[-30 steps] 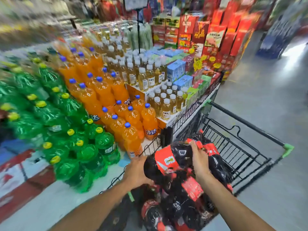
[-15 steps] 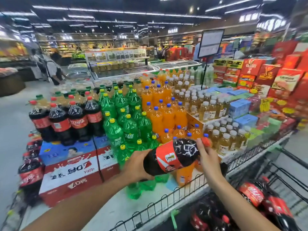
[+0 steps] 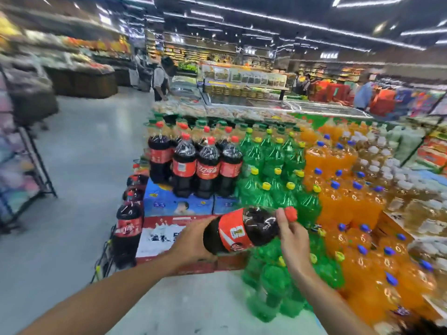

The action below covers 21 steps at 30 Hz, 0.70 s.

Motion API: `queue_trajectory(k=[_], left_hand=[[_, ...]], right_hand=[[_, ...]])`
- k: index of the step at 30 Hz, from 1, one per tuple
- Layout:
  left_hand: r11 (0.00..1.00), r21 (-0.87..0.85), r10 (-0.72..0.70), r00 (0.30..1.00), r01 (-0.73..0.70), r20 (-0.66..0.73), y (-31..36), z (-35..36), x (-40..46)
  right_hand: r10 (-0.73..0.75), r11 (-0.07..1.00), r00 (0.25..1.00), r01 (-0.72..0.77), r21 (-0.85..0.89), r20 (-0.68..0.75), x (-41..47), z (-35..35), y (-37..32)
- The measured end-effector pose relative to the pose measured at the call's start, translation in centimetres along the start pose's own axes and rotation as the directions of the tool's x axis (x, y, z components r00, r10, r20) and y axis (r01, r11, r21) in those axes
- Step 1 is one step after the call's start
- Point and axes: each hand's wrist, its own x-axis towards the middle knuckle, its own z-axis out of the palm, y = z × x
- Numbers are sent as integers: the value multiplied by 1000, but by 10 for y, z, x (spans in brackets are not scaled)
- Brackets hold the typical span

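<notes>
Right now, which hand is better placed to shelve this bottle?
Probably the left hand: it cups the bottle at its base, nearer the standing colas; the right hand pinches the neck.

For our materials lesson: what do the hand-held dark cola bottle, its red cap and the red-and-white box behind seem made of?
Dark cola bottle with red label: probably clear glossy plastic; highlights glint on its shoulder, and the dark drink shows through.
Red cap: seemingly opaque plastic with a duller sheen.
Red-and-white printed box: likely matt cardboard, with flat faces and straight edges; blur leaves it open.
</notes>
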Motion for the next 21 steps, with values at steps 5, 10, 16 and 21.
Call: queue_trajectory(k=[5, 10, 16, 21], left_hand=[[985, -61, -161, 986, 159, -35, -91, -28, 7], [963, -154, -238, 965, 220, -111, -167, -39, 15], [885, -315, -409, 894, 341, -181, -220, -46, 29], [844, -310, -513, 826, 437, -234, -260, -43, 49]], right_hand=[[-49, 997, 995, 54, -60, 82, 29, 106, 6], [-48, 995, 982, 62, -74, 182, 52, 196, 20], [-27, 996, 954, 53, -77, 299, 72, 280, 35], [-42, 993, 932, 79, -90, 360, 98, 324, 42]])
